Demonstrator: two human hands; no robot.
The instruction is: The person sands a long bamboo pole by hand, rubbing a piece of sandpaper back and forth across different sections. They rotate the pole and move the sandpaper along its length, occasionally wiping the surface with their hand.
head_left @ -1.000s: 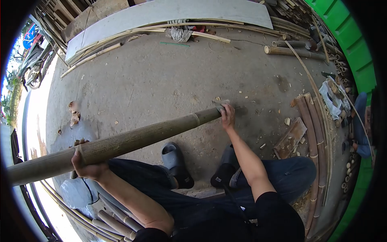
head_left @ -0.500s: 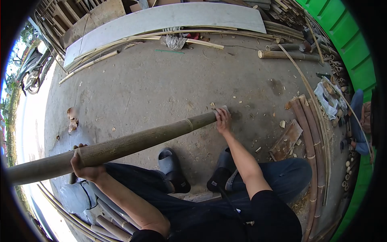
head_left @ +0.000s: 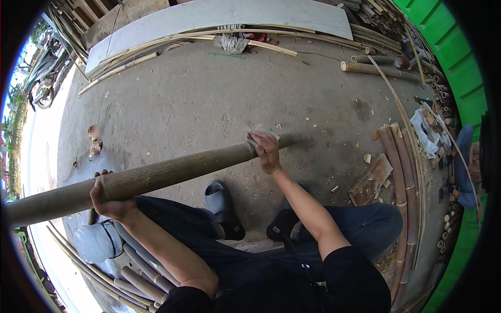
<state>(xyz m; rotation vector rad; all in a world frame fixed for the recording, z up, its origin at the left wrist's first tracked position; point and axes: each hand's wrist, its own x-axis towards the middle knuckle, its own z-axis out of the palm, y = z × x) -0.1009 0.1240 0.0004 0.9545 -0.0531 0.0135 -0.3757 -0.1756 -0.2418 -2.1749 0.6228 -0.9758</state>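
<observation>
A thick greenish-brown bamboo pole (head_left: 172, 175) slants across my lap, its left end low and leaving the view, its right end higher. My left hand (head_left: 112, 201) is wrapped round its underside near the left, thumb up on the near side. My right hand (head_left: 267, 151) presses a thin greyish sheet (head_left: 263, 129), perhaps a rag or sandpaper, onto the pole near the node close to its right end. Most of the sheet is hidden under the fingers. The pole's end sticks out beyond my right hand.
Bamboo poles (head_left: 399, 193) lie along my right, beside a worn block (head_left: 370, 180). A clear plastic jug (head_left: 99, 242) stands by my left leg. More bamboo (head_left: 381, 70) lies ahead on the right. Another person's leg (head_left: 463, 169) shows at the far right.
My right hand has slid leftward along the pole with the sheet, from its right end to the node, uncovering the end. My left hand keeps its hold; the view has shifted slightly.
</observation>
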